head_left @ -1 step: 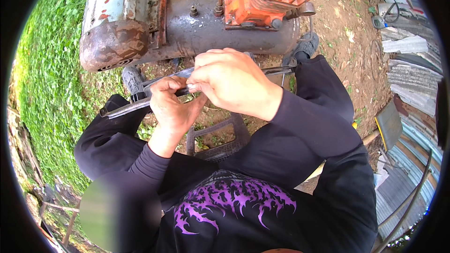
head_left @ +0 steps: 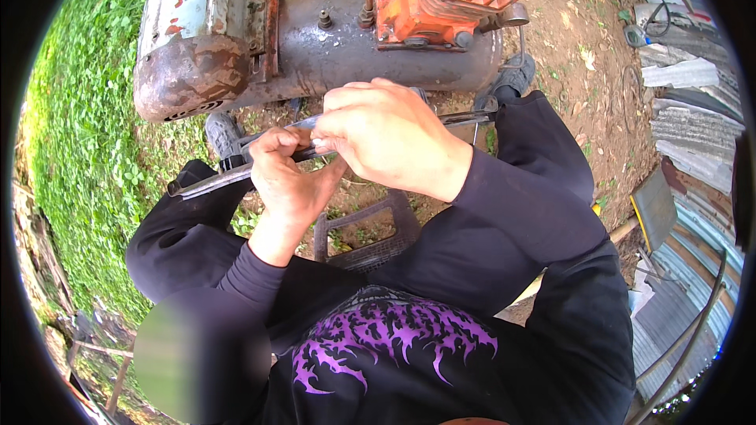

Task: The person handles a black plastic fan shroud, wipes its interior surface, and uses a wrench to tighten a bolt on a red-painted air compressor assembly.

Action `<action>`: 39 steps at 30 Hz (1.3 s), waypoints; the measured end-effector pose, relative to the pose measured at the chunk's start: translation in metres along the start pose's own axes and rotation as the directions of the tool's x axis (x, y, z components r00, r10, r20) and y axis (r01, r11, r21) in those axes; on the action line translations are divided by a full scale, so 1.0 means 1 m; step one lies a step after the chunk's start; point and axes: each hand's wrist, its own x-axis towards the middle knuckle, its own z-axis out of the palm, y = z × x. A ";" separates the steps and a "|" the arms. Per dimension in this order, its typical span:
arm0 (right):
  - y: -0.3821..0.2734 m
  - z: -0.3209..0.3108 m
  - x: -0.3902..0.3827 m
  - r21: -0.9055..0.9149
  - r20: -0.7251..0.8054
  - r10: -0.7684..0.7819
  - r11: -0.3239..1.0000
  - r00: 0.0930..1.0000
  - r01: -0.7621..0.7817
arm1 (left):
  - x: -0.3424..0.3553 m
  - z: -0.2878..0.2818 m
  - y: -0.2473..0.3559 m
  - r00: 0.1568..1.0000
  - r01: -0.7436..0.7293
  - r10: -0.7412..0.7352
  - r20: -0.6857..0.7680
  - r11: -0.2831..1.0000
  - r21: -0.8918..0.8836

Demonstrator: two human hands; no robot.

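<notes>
Metal bar [head_left: 216, 182] in hands [head_left: 390, 132], axis prob. lower L–upper R

Nothing is reading clearly here! Across the chest of the black shirt [head_left: 528, 362], a jagged purple print [head_left: 394, 334] is spreading wide, its spiky strokes dripping downward at both ends and clustering tightly through the middle. It may be forming stylised lettering, but the shapes are tangling too much for telling, and not one word or number is coming through.
</notes>
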 end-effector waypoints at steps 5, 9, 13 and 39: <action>0.007 -0.020 0.004 0.133 -0.232 0.034 0.991 0.972 -0.003 | 0.012 0.002 0.014 0.999 -0.037 0.034 0.038 0.994 0.102; 0.024 -0.059 -0.024 0.521 -0.347 0.313 0.848 0.884 -0.096 | 0.036 -0.006 0.036 0.969 -0.216 0.162 0.185 0.918 0.332; 0.031 -0.072 -0.039 0.447 -0.339 0.204 0.894 0.918 -0.033 | 0.042 -0.006 0.041 0.952 -0.265 0.184 0.244 0.895 0.359; 0.054 -0.100 -0.072 0.623 -0.342 0.322 0.781 0.883 -0.043 | 0.045 -0.007 0.042 0.956 -0.244 0.175 0.236 0.921 0.305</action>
